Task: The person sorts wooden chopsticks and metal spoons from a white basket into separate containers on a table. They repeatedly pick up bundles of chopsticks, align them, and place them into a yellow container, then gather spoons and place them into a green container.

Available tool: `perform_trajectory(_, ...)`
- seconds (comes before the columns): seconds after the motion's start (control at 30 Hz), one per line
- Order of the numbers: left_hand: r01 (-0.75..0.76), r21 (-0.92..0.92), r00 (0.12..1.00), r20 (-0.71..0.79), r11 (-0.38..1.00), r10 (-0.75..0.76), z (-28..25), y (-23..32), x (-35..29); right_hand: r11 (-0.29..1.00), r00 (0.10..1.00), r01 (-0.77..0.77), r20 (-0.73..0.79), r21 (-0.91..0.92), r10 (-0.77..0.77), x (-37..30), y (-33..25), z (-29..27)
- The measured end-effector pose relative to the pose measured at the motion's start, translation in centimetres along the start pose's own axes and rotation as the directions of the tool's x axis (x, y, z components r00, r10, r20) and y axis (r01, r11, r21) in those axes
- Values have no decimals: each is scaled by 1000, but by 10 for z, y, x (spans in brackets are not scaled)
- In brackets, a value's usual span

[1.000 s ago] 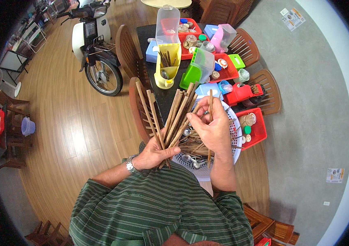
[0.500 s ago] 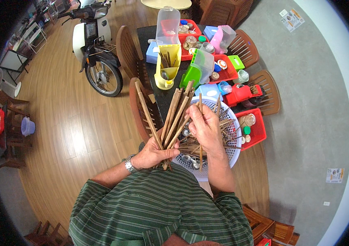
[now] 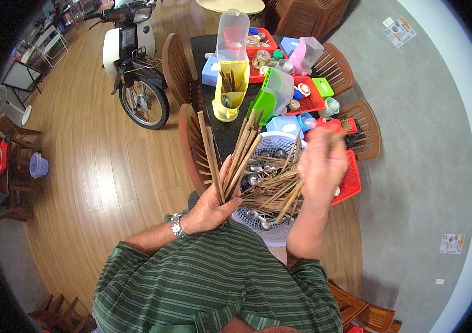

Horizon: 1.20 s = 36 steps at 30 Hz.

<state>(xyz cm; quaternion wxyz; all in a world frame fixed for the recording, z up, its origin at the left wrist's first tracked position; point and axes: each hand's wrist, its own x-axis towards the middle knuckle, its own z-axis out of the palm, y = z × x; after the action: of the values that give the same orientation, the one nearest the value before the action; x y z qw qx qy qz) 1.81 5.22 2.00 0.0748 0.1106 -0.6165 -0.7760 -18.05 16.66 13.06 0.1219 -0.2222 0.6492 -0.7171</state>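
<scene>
Here's the left hand (image 3: 209,210), wrapped low around a fanned bundle of brown sticks (image 3: 241,158), thumb across the front, and well apart from it the right hand (image 3: 322,166), such a blur that I can't tell what those fingers have, if anything; there's a brown smear at the tips. The bundle stands up between the person's chest and the black table (image 3: 222,132), just left of the pale perforated basket (image 3: 276,237), where loose sticks (image 3: 269,193) lie crosswise over metal spoons (image 3: 264,223). And that grip looks the weak point! The sticks splay wide at the top, two leaning off alone, so if the thumb slackens, I'd say an outer one slides out and drops floorward. Over on the right, a careless swing could clip the red tray (image 3: 351,186) beside the wrist, or flick out sticks jutting past the basket's rim. Knock that basket, and its tangled load could well spill.
</scene>
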Motion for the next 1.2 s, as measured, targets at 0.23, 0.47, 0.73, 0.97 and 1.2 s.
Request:
perform_trajectory(0.23,-173,49,983,-47,984,175,10,-4,5,975,954,-55,278,-214,115,-20,31,41)
perform_trajectory(0.47,24,-209,1000,-12,978,-27,-1,-6,3,990,995,-81,-46,116,87,-9,25,12)
perform_trajectory(0.73,161,-619,982,24,768,-187,-6,1,10,718,744,660,-330,221,-582,-9,39,22)
perform_trajectory(0.97,194,-735,969,41,649,-243,-11,7,21,487,407,873,500,32,-764,-74,81,44)
perform_trajectory(1.2,79,-643,975,-109,762,-193,-35,12,28,490,519,833,669,-257,-532,-85,106,32)
